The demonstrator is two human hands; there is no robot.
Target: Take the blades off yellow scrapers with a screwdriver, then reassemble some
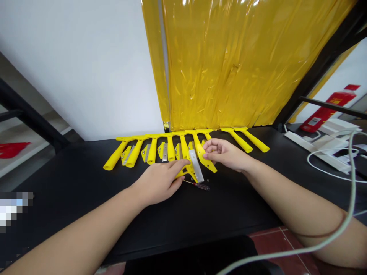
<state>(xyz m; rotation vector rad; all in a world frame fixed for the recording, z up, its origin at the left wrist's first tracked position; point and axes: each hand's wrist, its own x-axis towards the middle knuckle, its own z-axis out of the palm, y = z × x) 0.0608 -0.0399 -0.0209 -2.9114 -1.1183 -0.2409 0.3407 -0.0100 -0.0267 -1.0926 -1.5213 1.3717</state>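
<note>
My left hand is closed around a yellow scraper handle, whose head carries a metal blade. Pinched in the fingers of my right hand is a flat yellow plastic plate with small holes, held just right of the blade. A small screwdriver with a clear reddish handle lies on the black table below the blade. Close to it sits a tiny nut. My left palm and fingers hide most of the handle.
Several yellow scraper handles lie in a row along the table's back edge, with small yellow plates and blades between them. At right are a white power strip, a red bottle and a pale cable crossing over my right forearm.
</note>
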